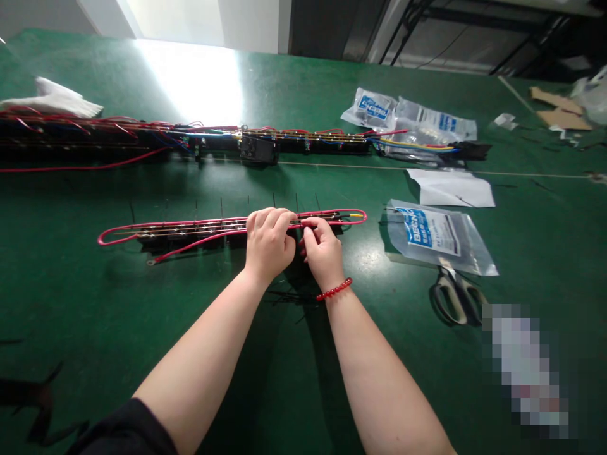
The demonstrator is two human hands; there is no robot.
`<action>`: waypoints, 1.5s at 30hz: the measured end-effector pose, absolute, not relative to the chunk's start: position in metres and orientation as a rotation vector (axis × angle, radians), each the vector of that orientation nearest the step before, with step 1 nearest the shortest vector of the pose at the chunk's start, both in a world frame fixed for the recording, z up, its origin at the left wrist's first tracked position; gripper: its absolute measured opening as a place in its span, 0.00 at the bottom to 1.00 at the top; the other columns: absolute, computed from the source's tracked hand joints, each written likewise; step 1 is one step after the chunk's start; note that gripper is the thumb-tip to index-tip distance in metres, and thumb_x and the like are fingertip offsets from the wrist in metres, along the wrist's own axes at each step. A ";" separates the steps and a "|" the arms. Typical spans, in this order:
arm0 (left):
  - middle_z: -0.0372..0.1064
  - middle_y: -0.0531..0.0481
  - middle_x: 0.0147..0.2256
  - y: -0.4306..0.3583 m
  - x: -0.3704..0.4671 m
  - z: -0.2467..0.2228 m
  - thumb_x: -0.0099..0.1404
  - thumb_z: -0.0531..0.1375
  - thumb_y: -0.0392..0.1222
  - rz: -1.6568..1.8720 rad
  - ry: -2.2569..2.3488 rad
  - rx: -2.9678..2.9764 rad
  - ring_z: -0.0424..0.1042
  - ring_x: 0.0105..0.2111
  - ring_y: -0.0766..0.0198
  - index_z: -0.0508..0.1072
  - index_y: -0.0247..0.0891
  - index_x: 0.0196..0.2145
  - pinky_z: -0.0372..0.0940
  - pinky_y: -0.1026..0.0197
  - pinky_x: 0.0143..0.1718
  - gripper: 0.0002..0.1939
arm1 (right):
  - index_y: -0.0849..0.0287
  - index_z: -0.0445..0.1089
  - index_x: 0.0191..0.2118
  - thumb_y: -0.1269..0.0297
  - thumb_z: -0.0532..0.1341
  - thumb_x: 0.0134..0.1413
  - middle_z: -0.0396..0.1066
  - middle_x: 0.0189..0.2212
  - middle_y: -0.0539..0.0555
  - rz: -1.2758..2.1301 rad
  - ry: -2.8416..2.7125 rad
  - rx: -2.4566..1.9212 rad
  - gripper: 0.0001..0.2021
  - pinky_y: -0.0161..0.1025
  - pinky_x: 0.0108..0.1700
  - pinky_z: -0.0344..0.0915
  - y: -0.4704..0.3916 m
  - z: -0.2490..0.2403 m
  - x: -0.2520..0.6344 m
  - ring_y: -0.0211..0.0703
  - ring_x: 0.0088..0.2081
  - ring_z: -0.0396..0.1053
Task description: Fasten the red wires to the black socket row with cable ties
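Observation:
A narrow black strip assembly [161, 235] lies across the green table, with a red cable [213, 238] looped along it and several thin black ties standing up from it. My left hand [269, 243] is closed over the strip and cable right of its middle. Just to the right, my right hand [323, 249], below a red bead bracelet [334, 290], pinches at the cable's near side. What lies between its fingertips is too small to name. The cable's lug end [152, 261] rests at the lower left. Loose black ties [294, 296] lie between my forearms.
A longer wired assembly [308, 139] spans the table behind. White cloth [52, 100] is at the back left. Plastic bags [467, 237], white paper [450, 188] and scissors [455, 300] lie on the right. Cardboard scraps [562, 110] sit at the far right.

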State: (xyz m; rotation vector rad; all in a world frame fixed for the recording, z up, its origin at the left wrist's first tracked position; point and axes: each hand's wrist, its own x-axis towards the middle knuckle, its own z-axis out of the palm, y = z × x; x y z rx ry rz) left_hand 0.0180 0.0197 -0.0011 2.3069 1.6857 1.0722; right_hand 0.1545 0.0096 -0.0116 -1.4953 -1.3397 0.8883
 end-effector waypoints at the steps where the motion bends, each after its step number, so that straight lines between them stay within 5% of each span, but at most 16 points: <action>1: 0.75 0.47 0.47 0.019 0.018 -0.001 0.59 0.55 0.30 1.062 1.760 2.283 0.67 0.52 0.51 0.74 0.43 0.43 0.55 0.47 0.58 0.17 | 0.53 0.71 0.45 0.56 0.55 0.62 0.71 0.25 0.46 0.895 -1.334 -1.499 0.12 0.36 0.30 0.67 0.009 -0.011 0.154 0.38 0.24 0.68; 7: 0.75 0.46 0.41 0.021 0.018 -0.003 0.59 0.55 0.30 1.023 1.945 2.189 0.68 0.47 0.49 0.73 0.45 0.37 0.55 0.45 0.55 0.13 | 0.52 0.71 0.43 0.52 0.62 0.56 0.69 0.23 0.45 0.861 -1.358 -1.508 0.12 0.36 0.30 0.68 0.009 -0.009 0.153 0.39 0.26 0.69; 25: 0.79 0.50 0.42 0.025 0.014 -0.009 0.63 0.53 0.29 1.059 1.609 2.341 0.74 0.43 0.58 0.75 0.42 0.42 0.65 0.55 0.52 0.15 | 0.54 0.67 0.44 0.60 0.58 0.57 0.70 0.25 0.46 0.819 -1.181 -1.549 0.10 0.35 0.28 0.66 0.011 -0.014 0.156 0.38 0.24 0.69; 31: 0.75 0.45 0.51 0.021 0.016 -0.003 0.61 0.55 0.33 1.135 1.671 2.292 0.71 0.52 0.54 0.69 0.40 0.54 0.59 0.51 0.59 0.22 | 0.54 0.68 0.44 0.52 0.63 0.56 0.72 0.28 0.47 0.790 -1.262 -1.529 0.15 0.36 0.32 0.68 0.011 -0.013 0.154 0.40 0.29 0.71; 45: 0.76 0.48 0.45 0.020 0.015 -0.001 0.60 0.54 0.33 1.046 1.929 2.145 0.69 0.47 0.50 0.69 0.44 0.51 0.56 0.47 0.51 0.21 | 0.53 0.64 0.40 0.51 0.66 0.52 0.68 0.23 0.44 0.858 -1.243 -1.522 0.16 0.34 0.28 0.66 0.010 -0.011 0.154 0.37 0.25 0.69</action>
